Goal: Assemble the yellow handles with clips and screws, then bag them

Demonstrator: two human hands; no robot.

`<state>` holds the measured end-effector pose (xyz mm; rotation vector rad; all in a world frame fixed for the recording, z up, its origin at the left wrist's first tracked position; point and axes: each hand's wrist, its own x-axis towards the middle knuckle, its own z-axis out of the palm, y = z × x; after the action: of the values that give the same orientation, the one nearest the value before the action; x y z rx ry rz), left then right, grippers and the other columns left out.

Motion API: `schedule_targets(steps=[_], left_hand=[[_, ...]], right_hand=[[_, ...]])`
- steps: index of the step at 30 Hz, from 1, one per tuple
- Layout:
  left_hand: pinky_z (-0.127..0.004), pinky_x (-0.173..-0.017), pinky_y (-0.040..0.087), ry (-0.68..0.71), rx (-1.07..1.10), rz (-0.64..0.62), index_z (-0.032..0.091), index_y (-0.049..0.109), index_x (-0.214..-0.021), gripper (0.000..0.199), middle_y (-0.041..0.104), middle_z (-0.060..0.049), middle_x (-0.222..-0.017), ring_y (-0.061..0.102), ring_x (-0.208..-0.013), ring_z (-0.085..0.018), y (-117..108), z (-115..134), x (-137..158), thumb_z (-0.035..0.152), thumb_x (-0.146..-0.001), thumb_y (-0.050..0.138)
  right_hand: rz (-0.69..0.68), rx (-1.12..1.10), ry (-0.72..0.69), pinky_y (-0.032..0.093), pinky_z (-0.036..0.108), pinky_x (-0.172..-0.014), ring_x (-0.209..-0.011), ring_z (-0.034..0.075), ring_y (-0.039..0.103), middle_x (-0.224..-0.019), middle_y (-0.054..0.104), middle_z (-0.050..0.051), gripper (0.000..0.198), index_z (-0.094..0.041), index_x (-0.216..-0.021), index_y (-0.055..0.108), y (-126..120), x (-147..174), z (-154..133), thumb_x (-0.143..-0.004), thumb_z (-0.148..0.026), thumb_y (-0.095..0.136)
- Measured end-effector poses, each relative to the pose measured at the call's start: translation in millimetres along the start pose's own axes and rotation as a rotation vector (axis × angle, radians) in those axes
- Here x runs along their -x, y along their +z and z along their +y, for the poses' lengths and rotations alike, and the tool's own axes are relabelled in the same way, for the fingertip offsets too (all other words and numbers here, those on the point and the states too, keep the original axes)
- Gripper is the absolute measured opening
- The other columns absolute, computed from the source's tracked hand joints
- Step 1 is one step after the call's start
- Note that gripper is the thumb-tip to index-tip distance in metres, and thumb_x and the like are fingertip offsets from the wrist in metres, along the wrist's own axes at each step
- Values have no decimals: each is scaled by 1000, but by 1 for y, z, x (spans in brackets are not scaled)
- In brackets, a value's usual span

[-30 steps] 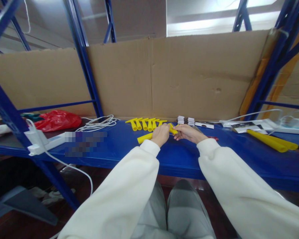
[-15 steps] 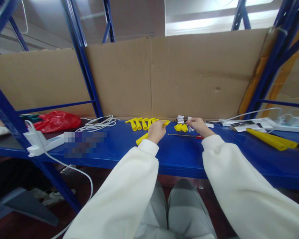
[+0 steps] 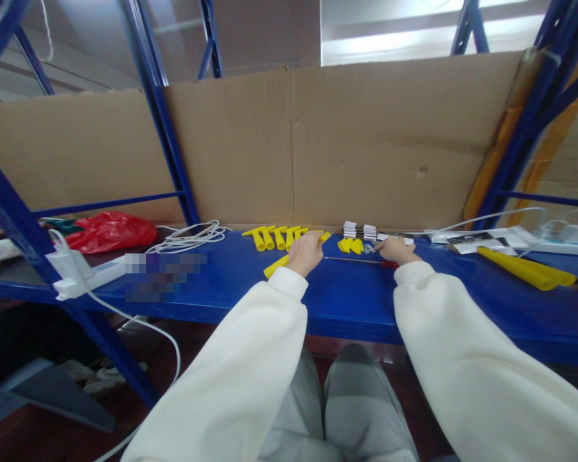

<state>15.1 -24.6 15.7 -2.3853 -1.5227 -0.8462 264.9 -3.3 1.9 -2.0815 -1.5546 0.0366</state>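
Note:
My left hand (image 3: 306,253) is closed around a yellow plastic tube-like handle (image 3: 277,265); one end shows below the hand, and a yellow tip (image 3: 324,236) shows past my fingers. My right hand (image 3: 395,250) hovers low over the blue shelf with the index finger stretched left towards small metal screws (image 3: 368,248). Just under that hand lies the red handle of a screwdriver (image 3: 354,260), its shaft pointing left. Small yellow pieces (image 3: 350,246) lie beside the screws. Behind them sits a stack of black-and-white parts (image 3: 359,230).
Several yellow T-shaped handles (image 3: 274,237) stand in a row at the left. Long yellow cones (image 3: 520,269) lie right. White cables (image 3: 192,239), a power strip (image 3: 106,273) and a red plastic bag (image 3: 113,232) are further left. A cardboard wall (image 3: 356,141) closes the back.
My right hand has moved right and slightly towards me, from the black-and-white stack to beside the screws and screwdriver handle. My left hand keeps its hold on the yellow handle.

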Motion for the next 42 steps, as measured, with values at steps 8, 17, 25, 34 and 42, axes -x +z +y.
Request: schedule_targets(steps=[8,17,25,34,42], left_hand=[[-34,-95,51,135,-11,-15,21,62,-132,46,65,-10,-130,65,-113,-23,7,6,3,8,-92,45],[-31,-94,49,48,391,252,19,69,-120,31,70,-10,-119,66,-109,-23,3,7,-1,15,-93,53],[-20,-55,43,-334,1165,425,16,58,-63,24,55,3,-50,60,-55,-13,-10,9,-28,17,-86,65],[-16,-41,32,-753,1461,7,17,47,-63,28,45,5,-43,40,-36,-6,-1,7,-23,0,-84,53],[-14,-39,31,-735,1454,-544,14,54,-75,20,48,2,-49,40,-39,-6,5,1,-14,0,-87,45]], right_hand=[[-119,269,14,33,61,-104,-128,36,49,-124,68,11,32,-27,-104,78,-7,9,-8,-84,-19,55],[-124,308,-39,38,53,-100,-116,33,60,-111,72,13,25,-20,-92,77,-8,10,-13,-82,-17,55],[-145,336,-89,42,50,-98,-117,32,60,-113,71,15,26,-19,-97,75,-6,9,-16,-84,-13,54],[-215,333,-41,43,55,-100,-128,36,51,-123,66,18,27,-17,-101,73,-5,8,-18,-85,-14,51],[-259,326,-31,42,53,-103,-129,35,51,-130,63,16,31,-18,-105,73,-2,6,-17,-86,-17,48]])
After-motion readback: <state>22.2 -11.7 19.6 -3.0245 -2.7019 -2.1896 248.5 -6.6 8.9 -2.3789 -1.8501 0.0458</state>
